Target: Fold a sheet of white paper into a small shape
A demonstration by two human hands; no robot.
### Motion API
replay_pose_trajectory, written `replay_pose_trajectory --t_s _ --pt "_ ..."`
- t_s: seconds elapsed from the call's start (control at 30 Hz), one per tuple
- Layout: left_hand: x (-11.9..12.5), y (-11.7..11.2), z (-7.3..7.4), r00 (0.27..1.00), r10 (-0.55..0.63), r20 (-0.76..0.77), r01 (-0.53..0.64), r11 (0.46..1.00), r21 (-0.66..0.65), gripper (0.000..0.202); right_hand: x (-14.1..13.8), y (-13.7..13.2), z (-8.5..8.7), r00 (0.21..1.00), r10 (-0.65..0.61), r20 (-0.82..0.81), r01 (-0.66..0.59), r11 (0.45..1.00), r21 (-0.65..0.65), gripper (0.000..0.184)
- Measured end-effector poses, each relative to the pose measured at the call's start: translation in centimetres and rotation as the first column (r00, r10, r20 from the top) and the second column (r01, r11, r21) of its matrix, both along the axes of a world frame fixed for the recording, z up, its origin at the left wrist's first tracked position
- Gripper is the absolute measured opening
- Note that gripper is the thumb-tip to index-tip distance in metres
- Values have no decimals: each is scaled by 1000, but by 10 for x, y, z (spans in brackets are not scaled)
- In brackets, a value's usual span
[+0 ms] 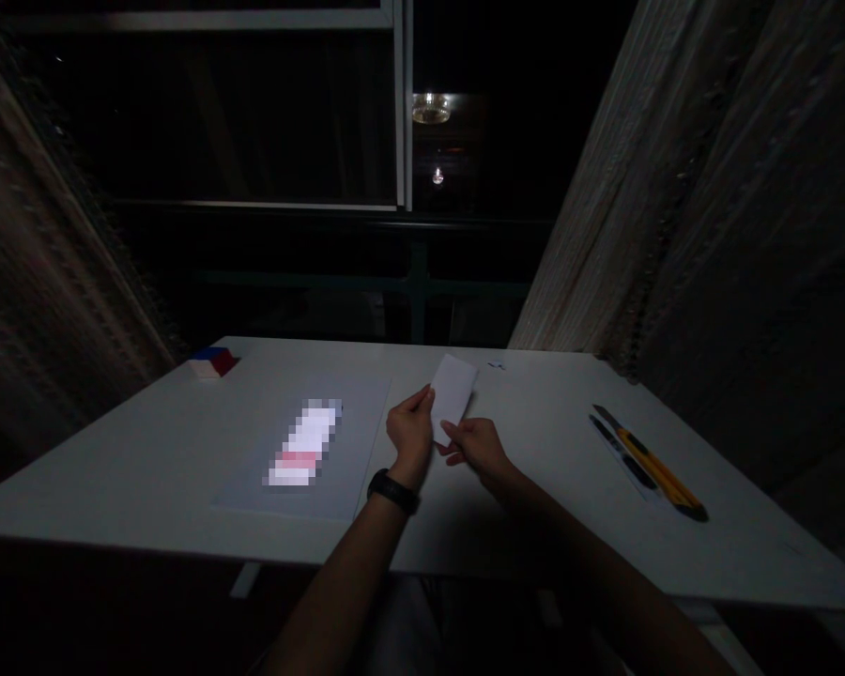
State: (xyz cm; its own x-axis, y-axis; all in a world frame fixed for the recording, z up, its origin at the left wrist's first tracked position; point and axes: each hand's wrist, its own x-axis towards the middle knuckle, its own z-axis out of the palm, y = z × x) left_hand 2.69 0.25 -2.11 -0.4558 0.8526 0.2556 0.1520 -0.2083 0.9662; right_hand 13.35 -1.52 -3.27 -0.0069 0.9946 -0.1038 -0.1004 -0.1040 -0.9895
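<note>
A small folded white paper (454, 385) is held up over the middle of the table, tilted with its top leaning right. My left hand (411, 428), with a black watch on the wrist, pinches its left edge between thumb and fingers. At the paper's lower right corner, my right hand (480, 449) closes thumb and fingers on it. Dim light hides how many layers the paper has.
On the white table (535, 526), a lit, pixelated phone (302, 446) lies on a white sheet (246, 488). A coloured block (212, 362) sits back left. Small scraps (497, 365) lie behind the paper. A yellow cutter (654, 469) and a black knife (626, 457) rest at right.
</note>
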Motion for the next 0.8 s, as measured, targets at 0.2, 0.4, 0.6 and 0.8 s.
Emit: replay_pose_trajectory --t_s 0.2,0.4,0.6,0.8 --pt "-1 2 -2 1000 15 3 -14 1000 -14 26 0 -2 0 999 49 -10 -49 999 11 29" --pt "-2 2 -1 999 33 -29 -34 999 -23 26 2 -3 2 990 121 71 -121 993 -1 30" --pt "-3 2 -1 999 41 -21 -41 999 -2 28 3 -5 1 962 151 229 -173 982 78 41" --pt "-4 5 -4 999 52 11 -52 999 5 27 2 -5 3 903 175 392 -221 972 76 43"
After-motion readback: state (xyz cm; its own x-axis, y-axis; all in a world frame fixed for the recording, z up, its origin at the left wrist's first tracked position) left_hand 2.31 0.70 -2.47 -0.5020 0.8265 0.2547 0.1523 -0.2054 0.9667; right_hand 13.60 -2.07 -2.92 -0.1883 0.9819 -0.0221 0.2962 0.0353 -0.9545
